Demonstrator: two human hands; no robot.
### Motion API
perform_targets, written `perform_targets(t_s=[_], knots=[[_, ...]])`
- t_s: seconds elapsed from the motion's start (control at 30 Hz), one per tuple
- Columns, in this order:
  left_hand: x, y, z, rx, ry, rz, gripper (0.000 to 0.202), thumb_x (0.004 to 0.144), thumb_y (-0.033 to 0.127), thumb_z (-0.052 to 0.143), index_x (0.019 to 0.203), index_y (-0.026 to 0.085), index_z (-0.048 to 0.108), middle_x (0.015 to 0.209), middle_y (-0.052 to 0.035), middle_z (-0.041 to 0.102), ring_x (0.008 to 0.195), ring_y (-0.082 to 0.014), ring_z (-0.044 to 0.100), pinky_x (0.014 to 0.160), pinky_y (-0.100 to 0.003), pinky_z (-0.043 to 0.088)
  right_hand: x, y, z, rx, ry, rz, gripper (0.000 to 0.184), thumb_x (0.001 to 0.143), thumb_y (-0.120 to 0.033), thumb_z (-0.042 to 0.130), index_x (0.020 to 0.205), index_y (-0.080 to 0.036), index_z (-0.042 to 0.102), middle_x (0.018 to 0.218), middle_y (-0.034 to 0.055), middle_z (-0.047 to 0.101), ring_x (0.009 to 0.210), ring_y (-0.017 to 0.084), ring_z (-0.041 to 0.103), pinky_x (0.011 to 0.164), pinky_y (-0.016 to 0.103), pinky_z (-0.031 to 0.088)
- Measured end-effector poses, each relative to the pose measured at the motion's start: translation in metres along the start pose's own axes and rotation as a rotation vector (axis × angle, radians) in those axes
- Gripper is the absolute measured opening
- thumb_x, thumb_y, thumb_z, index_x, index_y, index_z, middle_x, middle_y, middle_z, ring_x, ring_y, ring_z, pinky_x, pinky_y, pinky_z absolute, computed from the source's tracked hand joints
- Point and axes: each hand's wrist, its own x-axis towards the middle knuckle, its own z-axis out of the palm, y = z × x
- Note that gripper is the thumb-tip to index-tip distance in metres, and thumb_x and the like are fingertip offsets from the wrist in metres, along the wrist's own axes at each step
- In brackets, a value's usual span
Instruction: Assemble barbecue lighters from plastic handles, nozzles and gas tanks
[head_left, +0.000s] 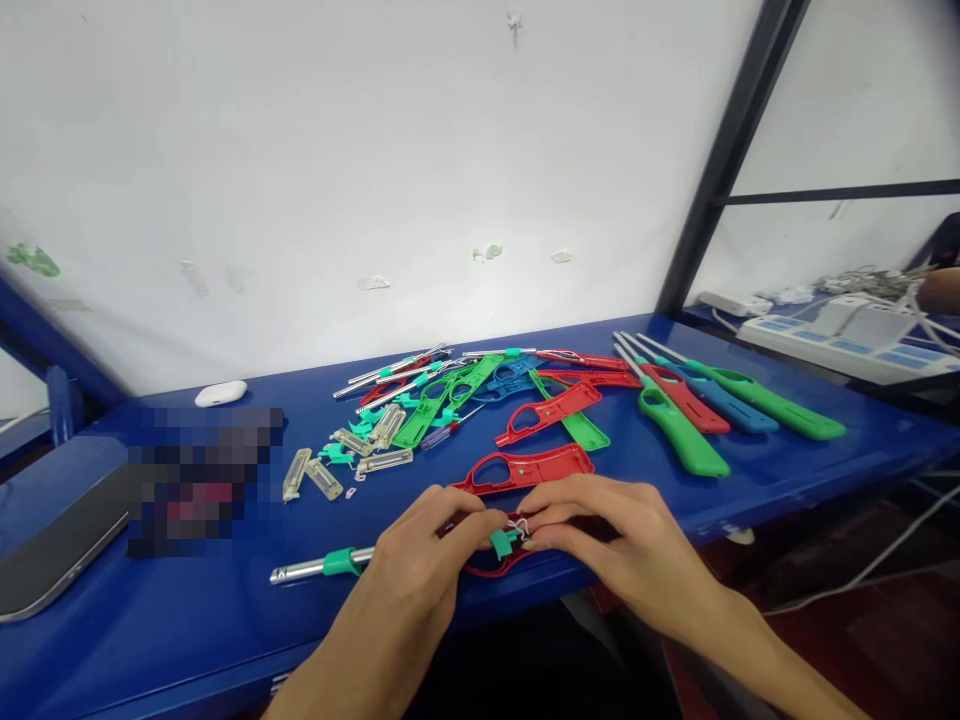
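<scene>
Near the table's front edge lies an open red gas lighter half shell (491, 573), partly covered by my hands. Its metal nozzle tube (300, 572) with a teal collar sticks out to the left. My left hand (424, 555) is closed on the shell, fingertips beside a teal trigger (501, 543). My right hand (607, 520) pinches at thin white wire (519, 525) over the shell; its fingertips partly hide what else they touch. Just behind my hands is another empty red half shell (525, 468).
Behind lie several red, green and blue shells (574, 405), metal tubes, clear fuel tanks (386, 460), teal triggers and a screwdriver (442, 432). Several whole lighters (682, 430) lie right. A white case (221, 393) and a dark grey object (67, 540) are left; power strips (847, 345) stand far right.
</scene>
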Motion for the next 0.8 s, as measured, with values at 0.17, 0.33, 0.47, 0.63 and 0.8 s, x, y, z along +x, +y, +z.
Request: perform_targets(t_s=[0.17,0.33,0.47,0.63,0.8], knots=[[-0.001,-0.001,0.002,0.046,-0.001,0.023,0.046,0.100,-0.005,0.039,0.123,0.027,0.064,0.105,-0.0026,0.068,0.088,-0.0139,0.067,0.076,-0.022,0.054,-0.001,0.001,0.000,-0.014,0.002,-0.018,0.012,0.100,-0.026,0.071,0.112,-0.026,0.073,0.100,-0.0012,0.083,0.085,0.016,0.081,0.087,0.025,0.063],[-0.007,0.000,0.002,0.138,-0.022,0.051,0.047,0.102,-0.001,0.035,0.133,0.025,0.059,0.112,-0.0066,0.066,0.096,-0.0172,0.067,0.081,-0.025,0.057,-0.003,0.003,0.000,-0.016,0.007,-0.004,0.031,0.099,-0.021,0.073,0.128,-0.029,0.068,0.101,-0.0039,0.082,0.089,0.014,0.080,0.091,0.023,0.061],[-0.008,0.002,0.002,0.110,0.008,0.045,0.047,0.102,-0.002,0.036,0.129,0.026,0.062,0.111,-0.0055,0.067,0.097,-0.0157,0.068,0.083,-0.023,0.056,-0.003,0.001,0.000,-0.007,-0.001,0.013,0.028,0.096,-0.023,0.076,0.122,-0.028,0.070,0.097,-0.0040,0.081,0.084,0.013,0.078,0.084,0.021,0.061],[-0.008,0.002,0.002,0.121,0.031,0.063,0.044,0.102,-0.003,0.038,0.127,0.024,0.063,0.109,-0.0058,0.067,0.094,-0.0164,0.068,0.080,-0.024,0.055,0.000,-0.003,-0.003,0.025,-0.024,0.036,0.019,0.096,-0.019,0.076,0.114,-0.026,0.073,0.098,-0.0032,0.081,0.084,0.013,0.076,0.084,0.020,0.060],[-0.011,0.000,0.004,0.071,-0.012,0.048,0.041,0.105,0.000,0.041,0.131,0.024,0.060,0.111,-0.0051,0.064,0.096,-0.0148,0.065,0.083,-0.023,0.054,-0.001,-0.002,-0.002,0.055,-0.009,0.045,0.012,0.097,-0.015,0.073,0.102,-0.026,0.074,0.098,-0.0044,0.080,0.083,0.011,0.074,0.083,0.018,0.056]])
